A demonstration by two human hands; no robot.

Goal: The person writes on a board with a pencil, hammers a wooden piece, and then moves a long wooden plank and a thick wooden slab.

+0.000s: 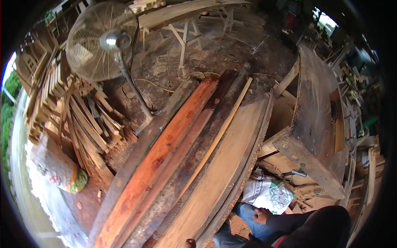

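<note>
At the lower right, my right hand (262, 215) rests on the knee of my blue jeans (247, 215), holding nothing, its fingers apart. Only a small part of my left hand (190, 243) shows at the bottom edge, against the near end of a pale wide plank (219, 165); its fingers are mostly cut off. Left of that plank lies a thin yellowish strip of wood (219, 140). Further left runs a bright reddish-orange plank (161, 153), beside darker weathered boards (132, 167).
A large pedestal fan (103, 41) stands at the upper left, near stacked curved wood pieces (82, 115) and a stuffed sack (58, 163). A wooden workbench (318, 107) with a metal clamp handle (298, 173) is at right, a white printed sack (269, 192) below it. A trestle table (182, 14) is behind.
</note>
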